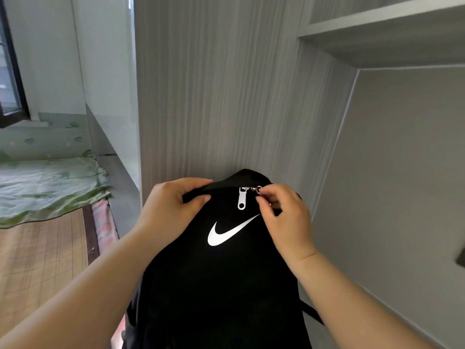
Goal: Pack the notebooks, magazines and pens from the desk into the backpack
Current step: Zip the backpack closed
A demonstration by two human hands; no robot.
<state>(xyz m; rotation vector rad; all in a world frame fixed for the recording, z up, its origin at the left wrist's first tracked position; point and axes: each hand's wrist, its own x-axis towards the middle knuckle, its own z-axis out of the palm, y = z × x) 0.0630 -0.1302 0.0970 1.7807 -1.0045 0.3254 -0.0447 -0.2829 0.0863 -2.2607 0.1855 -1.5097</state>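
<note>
Black backpack with white swoosh, silver zipper pull, green patterned bedsheet

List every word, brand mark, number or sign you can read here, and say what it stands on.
No letters or numbers can be read anywhere.
White swoosh logo, without wording: on the front of the black backpack.
Faint print on the green bedsheet: too blurred to read.

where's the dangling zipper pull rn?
Head view, centre: the zipper pull hangs at the top of the backpack, above the logo, between the left hand gripping the fabric and the right hand pinching a second pull.
</note>
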